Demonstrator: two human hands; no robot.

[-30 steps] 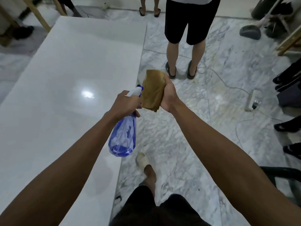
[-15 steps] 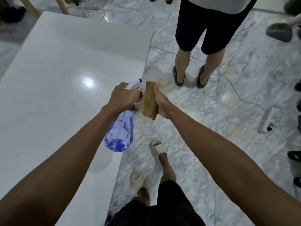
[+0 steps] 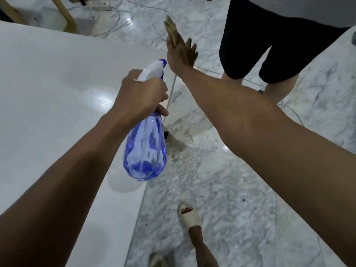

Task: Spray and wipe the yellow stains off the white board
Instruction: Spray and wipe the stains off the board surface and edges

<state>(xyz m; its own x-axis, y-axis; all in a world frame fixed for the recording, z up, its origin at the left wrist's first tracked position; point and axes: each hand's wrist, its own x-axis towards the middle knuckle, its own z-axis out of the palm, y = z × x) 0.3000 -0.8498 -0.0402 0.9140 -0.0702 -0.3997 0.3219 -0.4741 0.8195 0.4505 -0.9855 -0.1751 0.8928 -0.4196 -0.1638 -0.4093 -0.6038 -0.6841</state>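
Note:
The white board point(image 3: 57, 89) fills the left half of the view, glossy, with a wet patch near a light glare; I see no yellow stains on it. My left hand point(image 3: 140, 95) grips the neck of a blue see-through spray bottle point(image 3: 145, 149) with a white nozzle, hanging over the board's right edge. My right hand point(image 3: 178, 53) is raised beyond the board's far right corner, holding a brown cloth point(image 3: 189, 49) that is mostly hidden behind the hand and blurred.
A person in black shorts point(image 3: 275, 43) stands close at the upper right on the marble floor point(image 3: 231, 189). Cables point(image 3: 119, 16) and wooden legs point(image 3: 63, 14) lie beyond the board. My sandalled foot point(image 3: 189, 214) is beside the board's edge.
The view has moved forward along the board. My right hand has lifted the cloth up and away from the bottle. The standing person is now nearer.

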